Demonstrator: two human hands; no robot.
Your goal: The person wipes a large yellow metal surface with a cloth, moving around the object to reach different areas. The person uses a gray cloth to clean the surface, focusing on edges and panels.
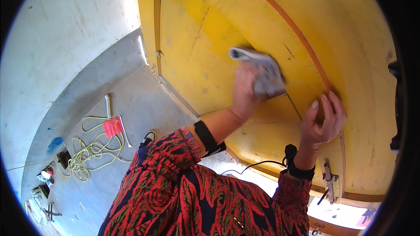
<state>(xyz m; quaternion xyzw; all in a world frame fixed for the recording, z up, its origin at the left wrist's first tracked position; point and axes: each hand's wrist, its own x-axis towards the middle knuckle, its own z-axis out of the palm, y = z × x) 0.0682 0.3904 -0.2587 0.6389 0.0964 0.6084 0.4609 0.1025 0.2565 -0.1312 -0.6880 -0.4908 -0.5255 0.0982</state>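
Observation:
A folded grey cloth (270,75) is in my left hand (244,88), pressed against a yellow-painted wooden door (183,82). Both the hand and the cloth are blurred. Below the cloth a thin dark line runs across the yellow surface towards my right hand (325,118). That hand is empty, its fingers spread and fingertips resting at the orange edge strip (295,23) of the door. Black bands circle both wrists.
A metal bolt latch (329,182) sits low on the right. On the concrete floor (131,91) lie a tangled yellow cord (80,160), a small red flag (112,126) and a white tube (108,105). A pale wall (65,39) curves along the left.

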